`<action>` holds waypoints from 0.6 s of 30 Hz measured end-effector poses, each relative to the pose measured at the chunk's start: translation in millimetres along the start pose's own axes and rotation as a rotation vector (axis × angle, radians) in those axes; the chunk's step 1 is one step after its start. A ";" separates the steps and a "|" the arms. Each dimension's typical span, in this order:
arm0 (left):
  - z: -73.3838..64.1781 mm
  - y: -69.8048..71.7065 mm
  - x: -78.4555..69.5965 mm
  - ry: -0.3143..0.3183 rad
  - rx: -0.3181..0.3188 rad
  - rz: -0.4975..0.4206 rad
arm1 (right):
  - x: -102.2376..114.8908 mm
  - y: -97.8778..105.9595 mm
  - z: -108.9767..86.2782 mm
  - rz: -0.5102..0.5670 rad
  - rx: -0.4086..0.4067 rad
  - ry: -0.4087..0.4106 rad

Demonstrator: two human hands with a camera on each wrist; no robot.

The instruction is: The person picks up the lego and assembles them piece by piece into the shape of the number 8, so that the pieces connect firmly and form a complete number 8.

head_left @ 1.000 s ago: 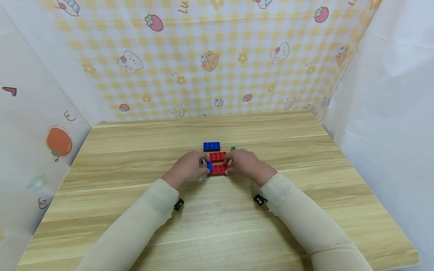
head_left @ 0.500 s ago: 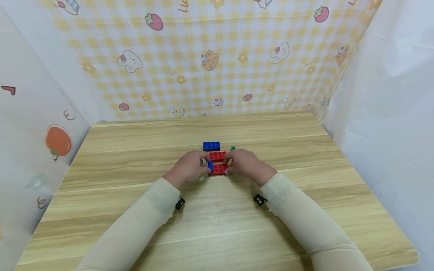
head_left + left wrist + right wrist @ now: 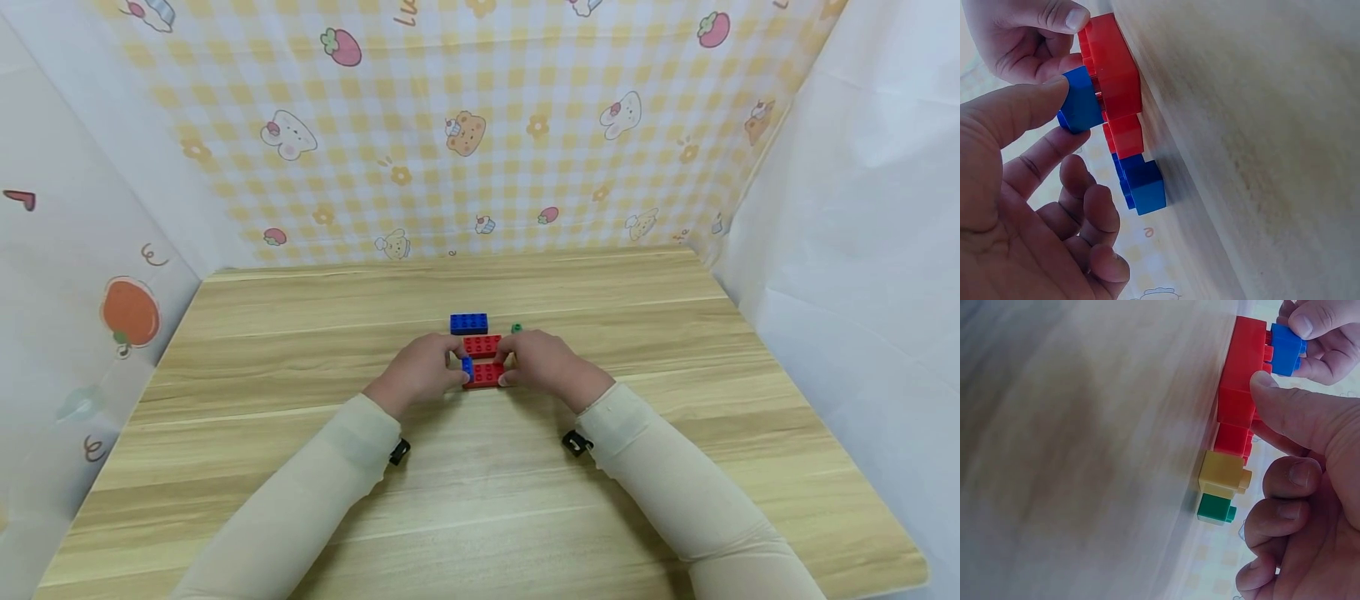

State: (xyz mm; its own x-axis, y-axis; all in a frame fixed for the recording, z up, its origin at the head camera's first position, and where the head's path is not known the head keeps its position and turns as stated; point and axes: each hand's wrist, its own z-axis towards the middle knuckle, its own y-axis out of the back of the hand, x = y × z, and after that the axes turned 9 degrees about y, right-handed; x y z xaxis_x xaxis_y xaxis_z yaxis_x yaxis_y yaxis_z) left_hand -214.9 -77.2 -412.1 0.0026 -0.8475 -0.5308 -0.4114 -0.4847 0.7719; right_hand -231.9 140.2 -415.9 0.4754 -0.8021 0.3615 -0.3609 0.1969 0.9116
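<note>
My left hand [image 3: 418, 368] pinches a small blue brick [image 3: 1082, 100] between thumb and forefinger. That brick is over the left end of the front red brick [image 3: 487, 376], and red studs show in the narrow gap between them in both wrist views. Whether the two touch cannot be told. At the other end of the red brick, my right hand [image 3: 546, 364] grips it between thumb and forefinger, its other fingers curled. The front red brick lies on the table, studs up.
Behind it lie a second red brick [image 3: 480, 346] and a longer blue brick [image 3: 468, 323]. A yellow brick [image 3: 1221, 474] and a green brick [image 3: 1214, 507] stand to the right, mostly hidden by my right hand in the head view. A checked cloth [image 3: 480, 183] hangs behind the wooden table [image 3: 480, 508].
My left hand has shifted slightly right with the small blue brick, further over the red brick's left end. My right hand has stayed in place on the red brick.
</note>
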 end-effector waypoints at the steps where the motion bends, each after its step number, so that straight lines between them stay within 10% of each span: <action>1: 0.1 -0.4 -0.4 0.001 0.000 -0.001 | -0.1 -0.1 -0.2 0.001 0.000 -0.001; 18: 0.7 -2.2 -2.8 0.028 -0.009 0.004 | -0.4 -0.1 -0.7 0.008 0.004 0.004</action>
State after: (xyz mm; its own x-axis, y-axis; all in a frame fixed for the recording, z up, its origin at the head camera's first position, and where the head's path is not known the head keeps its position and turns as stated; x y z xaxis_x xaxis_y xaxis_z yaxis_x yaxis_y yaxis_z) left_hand -214.7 -73.6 -412.5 0.0262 -0.8550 -0.5179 -0.4032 -0.4831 0.7772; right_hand -231.5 140.9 -416.0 0.4752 -0.7984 0.3698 -0.3680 0.2014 0.9078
